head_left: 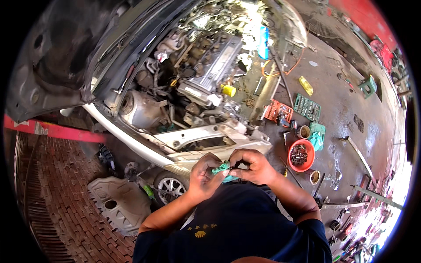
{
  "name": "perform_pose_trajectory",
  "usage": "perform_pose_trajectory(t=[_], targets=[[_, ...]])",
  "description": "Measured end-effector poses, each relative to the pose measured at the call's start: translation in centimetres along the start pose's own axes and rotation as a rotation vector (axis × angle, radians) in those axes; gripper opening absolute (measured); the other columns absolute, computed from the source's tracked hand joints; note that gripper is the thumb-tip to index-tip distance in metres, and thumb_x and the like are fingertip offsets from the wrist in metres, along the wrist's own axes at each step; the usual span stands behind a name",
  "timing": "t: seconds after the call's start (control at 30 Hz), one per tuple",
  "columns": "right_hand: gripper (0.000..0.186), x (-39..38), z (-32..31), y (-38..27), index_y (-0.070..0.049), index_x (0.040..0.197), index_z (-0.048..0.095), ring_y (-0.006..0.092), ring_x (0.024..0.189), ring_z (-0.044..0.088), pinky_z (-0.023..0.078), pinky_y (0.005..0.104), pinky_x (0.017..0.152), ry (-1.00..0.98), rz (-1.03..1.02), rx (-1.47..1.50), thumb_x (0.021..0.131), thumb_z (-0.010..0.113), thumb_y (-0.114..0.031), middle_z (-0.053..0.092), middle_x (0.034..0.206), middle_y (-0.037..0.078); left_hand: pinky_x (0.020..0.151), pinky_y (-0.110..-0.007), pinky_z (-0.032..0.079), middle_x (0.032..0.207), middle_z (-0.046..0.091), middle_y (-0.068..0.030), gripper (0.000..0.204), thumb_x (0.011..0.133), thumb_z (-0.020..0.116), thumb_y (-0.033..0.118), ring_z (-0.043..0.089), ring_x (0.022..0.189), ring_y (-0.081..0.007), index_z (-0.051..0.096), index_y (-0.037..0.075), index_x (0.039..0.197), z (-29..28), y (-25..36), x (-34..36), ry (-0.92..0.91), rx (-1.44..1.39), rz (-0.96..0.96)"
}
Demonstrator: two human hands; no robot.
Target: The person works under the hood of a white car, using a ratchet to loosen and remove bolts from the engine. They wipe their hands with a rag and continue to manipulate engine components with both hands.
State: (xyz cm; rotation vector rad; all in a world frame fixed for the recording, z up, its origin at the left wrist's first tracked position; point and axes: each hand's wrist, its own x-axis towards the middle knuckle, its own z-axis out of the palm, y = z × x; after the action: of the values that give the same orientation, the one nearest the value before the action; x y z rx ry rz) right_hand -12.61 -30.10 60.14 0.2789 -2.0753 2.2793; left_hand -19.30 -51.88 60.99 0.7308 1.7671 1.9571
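Note:
A crumpled green rag or glove [222, 171] is pinched between both hands just above my dark shirt. My left hand [204, 177] has its thumb pressed on it, and my right hand [252, 168] grips its other side, near a small dark object that I cannot make out. Behind them are the car's white front body panel [197, 153] and the open engine bay, with the engine [210, 65] and a yellow cylinder [228, 90].
The raised hood [52, 52] fills the upper left, over a red beam [57, 131]. A splash shield [114, 206] lies beside the wheel [170, 190]. Toolboxes [307, 106], a red basin of metal parts [301, 144] and several bars lie on the stained floor to the right.

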Motion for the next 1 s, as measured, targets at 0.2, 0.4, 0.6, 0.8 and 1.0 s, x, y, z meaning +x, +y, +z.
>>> perform_pose_trajectory(t=[0.2, 0.4, 0.6, 0.8, 1.0], targets=[[0.017, 6.8, -0.1, 1.9, -0.003, 0.106, 0.067, 0.0149, 0.094, 0.063, 0.051, 0.0296, 0.084, -0.035, 0.076, 0.342, 0.097, 0.080, -0.009, 0.066, 0.102, 0.006, 0.086, -0.031, 0.050, 0.108, 0.065, -0.0137, 0.022, 0.095, 0.075, 0.001, 0.063, 0.097, -0.0207, 0.062, -0.002, 0.113, -6.0, 2.4, 5.8, -0.093, 0.033, -0.036], [0.019, 13.0, -5.8, 2.9, 0.000, 0.112, 0.060, 0.0184, 0.096, 0.070, 0.059, 0.0314, 0.083, 0.063, -0.001, 0.436, 0.100, 0.074, -0.004, 0.068, 0.108, 0.012, 0.080, -0.028, 0.056, 0.113, 0.067, -0.0130, 0.018, 0.105, 0.055, 0.004, 0.068, 0.097, -0.0168, 0.064, -0.003, 0.119, -12.5, 0.9, 15.3, 0.313, 0.334, 0.012], [0.021, 24.9, -9.6, 3.2, 0.000, 0.109, 0.065, 0.0118, 0.090, 0.066, 0.056, 0.0276, 0.079, 0.110, 0.099, 0.000, 0.097, 0.080, -0.009, 0.071, 0.100, 0.006, 0.093, -0.043, 0.054, 0.103, 0.071, -0.0220, 0.024, 0.098, 0.050, 0.010, 0.069, 0.099, -0.0381, 0.071, -0.002, 0.099, -26.4, -10.1, 26.7, 0.430, 0.778, 0.152], [0.032, 36.2, -12.1, 7.6, 0.002, 0.112, 0.066, 0.0133, 0.095, 0.068, 0.056, 0.0311, 0.085, 0.102, 0.107, -0.222, 0.096, 0.082, -0.020, 0.073, 0.096, 0.007, 0.094, -0.051, 0.055, 0.119, 0.070, -0.0235, 0.023, 0.101, 0.063, 0.020, 0.065, 0.110, -0.0468, 0.072, 0.004, 0.114, -27.6, -14.7, 34.9, 0.042, 1.370, 0.084], [0.030, 45.3, -10.3, 13.5, -0.003, 0.114, 0.069, 0.0201, 0.095, 0.072, 0.057, 0.0372, 0.088, -0.057, -0.006, -0.685, 0.096, 0.080, -0.025, 0.076, 0.109, 0.014, 0.102, -0.051, 0.053, 0.125, 0.070, -0.0222, 0.023, 0.101, 0.060, 0.019, 0.064, 0.120, -0.0423, 0.070, 0.007, 0.118, -32.4, -21.1, 37.3, 0.015, 1.239, -0.136]])
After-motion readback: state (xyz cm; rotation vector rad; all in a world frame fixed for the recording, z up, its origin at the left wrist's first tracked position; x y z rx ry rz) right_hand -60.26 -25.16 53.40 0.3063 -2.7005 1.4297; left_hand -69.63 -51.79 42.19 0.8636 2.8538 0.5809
